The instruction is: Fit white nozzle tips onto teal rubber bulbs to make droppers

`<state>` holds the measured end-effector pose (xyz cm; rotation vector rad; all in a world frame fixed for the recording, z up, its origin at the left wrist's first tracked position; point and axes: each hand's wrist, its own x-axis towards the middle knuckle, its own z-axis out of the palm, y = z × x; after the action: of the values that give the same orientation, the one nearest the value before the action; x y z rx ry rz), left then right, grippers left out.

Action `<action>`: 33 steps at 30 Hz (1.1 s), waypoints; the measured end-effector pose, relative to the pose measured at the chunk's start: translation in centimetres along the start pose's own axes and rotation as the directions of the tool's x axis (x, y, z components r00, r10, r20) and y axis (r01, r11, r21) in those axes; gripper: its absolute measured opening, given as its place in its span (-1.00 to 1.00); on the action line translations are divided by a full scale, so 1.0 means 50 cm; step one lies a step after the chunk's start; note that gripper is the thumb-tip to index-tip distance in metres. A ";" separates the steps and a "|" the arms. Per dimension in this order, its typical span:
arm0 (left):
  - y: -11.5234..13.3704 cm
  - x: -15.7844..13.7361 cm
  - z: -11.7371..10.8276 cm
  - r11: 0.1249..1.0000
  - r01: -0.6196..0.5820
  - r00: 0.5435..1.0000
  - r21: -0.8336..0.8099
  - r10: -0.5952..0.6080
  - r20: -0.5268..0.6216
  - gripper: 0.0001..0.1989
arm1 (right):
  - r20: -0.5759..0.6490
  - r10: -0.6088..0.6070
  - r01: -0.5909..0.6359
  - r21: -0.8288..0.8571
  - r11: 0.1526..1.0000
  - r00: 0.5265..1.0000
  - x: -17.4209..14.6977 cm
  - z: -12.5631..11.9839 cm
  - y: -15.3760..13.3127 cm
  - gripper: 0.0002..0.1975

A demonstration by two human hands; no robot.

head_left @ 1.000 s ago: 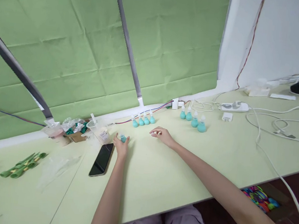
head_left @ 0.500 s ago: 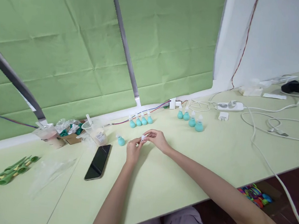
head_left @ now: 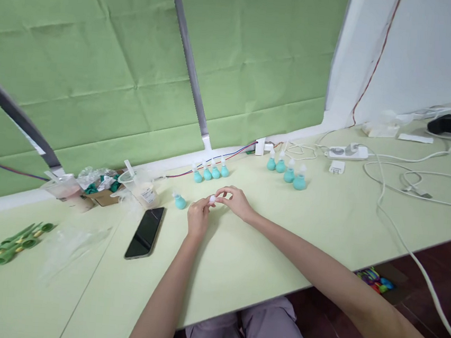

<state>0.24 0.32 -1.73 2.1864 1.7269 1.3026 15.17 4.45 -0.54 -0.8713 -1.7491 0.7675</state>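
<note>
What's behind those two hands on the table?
Beyond the left hand and right hand, four white-tipped teal bulbs sit in a row, with red and blue wires running behind them; four more bulbs sit farther right. Anything the hands themselves cover can't be seen.

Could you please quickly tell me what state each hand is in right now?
Left hand: closed, holding a white piece.
Right hand: fingers bent at that piece; whether they pinch it cannot be told.
</note>
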 end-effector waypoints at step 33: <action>0.013 -0.003 0.002 0.937 -0.088 0.996 0.339 0.093 0.000 -0.76 | -0.216 0.015 0.019 0.155 0.988 0.976 -0.019 0.037 0.004 -0.85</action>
<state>0.77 0.01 -1.53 2.4660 2.0094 1.1094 13.70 3.60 -1.71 -0.8146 -1.4770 0.7668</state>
